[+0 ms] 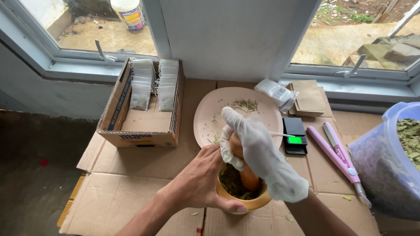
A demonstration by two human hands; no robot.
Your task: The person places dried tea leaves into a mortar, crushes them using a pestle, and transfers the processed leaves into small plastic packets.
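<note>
while hands grip, pestle (243, 168) leans upper-left.

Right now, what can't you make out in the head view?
- Mortar contents: mostly hidden by the pestle and the gloved right hand.
- Near side of the mortar: covered by the left hand.
- Blue tub of dried leaves: cut off by the right edge.
- Filled bags in the cardboard box: contents too small to tell.
</note>
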